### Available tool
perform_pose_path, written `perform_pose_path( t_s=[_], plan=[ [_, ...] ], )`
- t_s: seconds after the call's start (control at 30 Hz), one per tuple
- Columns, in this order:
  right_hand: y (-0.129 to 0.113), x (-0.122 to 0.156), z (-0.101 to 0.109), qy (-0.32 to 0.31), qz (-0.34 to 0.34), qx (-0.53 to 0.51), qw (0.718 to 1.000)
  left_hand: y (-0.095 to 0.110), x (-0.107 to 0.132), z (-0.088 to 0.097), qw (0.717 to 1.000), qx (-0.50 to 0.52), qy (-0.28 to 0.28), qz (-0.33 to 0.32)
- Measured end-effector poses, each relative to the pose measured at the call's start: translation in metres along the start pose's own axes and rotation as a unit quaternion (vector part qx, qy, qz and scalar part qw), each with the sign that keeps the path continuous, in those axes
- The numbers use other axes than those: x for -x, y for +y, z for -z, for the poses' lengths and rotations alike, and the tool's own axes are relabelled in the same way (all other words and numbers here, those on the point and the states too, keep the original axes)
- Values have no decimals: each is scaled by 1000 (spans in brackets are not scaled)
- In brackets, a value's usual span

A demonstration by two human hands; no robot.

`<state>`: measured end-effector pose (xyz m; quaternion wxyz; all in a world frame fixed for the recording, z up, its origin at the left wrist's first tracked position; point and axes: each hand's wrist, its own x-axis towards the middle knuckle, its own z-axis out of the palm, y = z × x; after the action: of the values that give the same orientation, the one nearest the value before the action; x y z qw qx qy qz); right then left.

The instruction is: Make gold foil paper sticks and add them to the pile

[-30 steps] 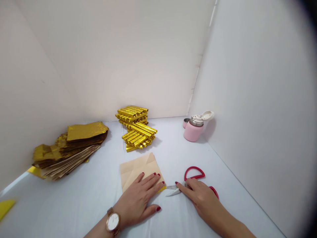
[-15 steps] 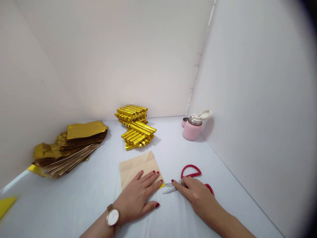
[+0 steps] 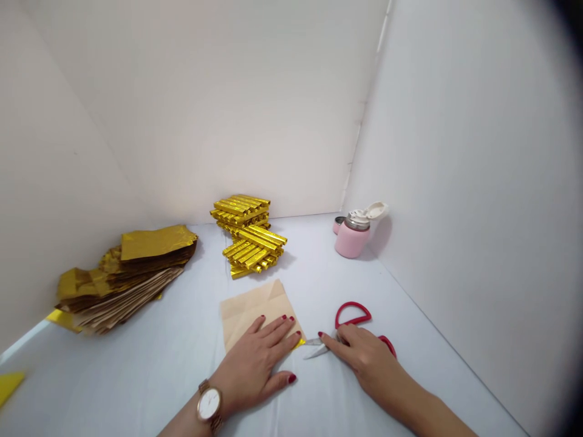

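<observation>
My left hand (image 3: 262, 358), a watch on its wrist, lies flat with fingers spread on a creased tan sheet of paper (image 3: 250, 305). A small bit of gold (image 3: 300, 343) shows at the sheet's right corner by my fingertips. Just to the right, my right hand (image 3: 364, 358) is closed over the middle of a pair of scissors (image 3: 353, 303) with red handles, the index finger stretched along them. The scissors lie on the table with blades parted, pointing left toward that corner. My fingers hide the pivot.
Stacked gold paper rolls (image 3: 255, 243) stand beyond the sheet. At left leans a thick pile of gold-faced paper (image 3: 155, 243). A pink bottle (image 3: 351, 240) with its white lid flipped up stands at the back right by the wall. A yellow piece (image 3: 10, 383) is at the left edge.
The view has shifted very slightly. My right hand and the scissors sit a touch farther right; my left hand stays flat on the sheet.
</observation>
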<state>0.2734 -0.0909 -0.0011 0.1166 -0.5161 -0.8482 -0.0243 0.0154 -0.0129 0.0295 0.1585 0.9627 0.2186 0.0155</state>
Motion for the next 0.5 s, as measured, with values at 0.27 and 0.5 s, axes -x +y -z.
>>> perform_pose_path(
  t_s=[0.27, 0.5],
  plan=[
    [-1, -8, 11, -4, 3, -7, 1000, 0, -1, 0, 1000, 5, 2, -5],
    [-9, -14, 7, -9, 9, 19, 1000, -4, 0, -5, 1000, 0, 3, -1]
  ],
)
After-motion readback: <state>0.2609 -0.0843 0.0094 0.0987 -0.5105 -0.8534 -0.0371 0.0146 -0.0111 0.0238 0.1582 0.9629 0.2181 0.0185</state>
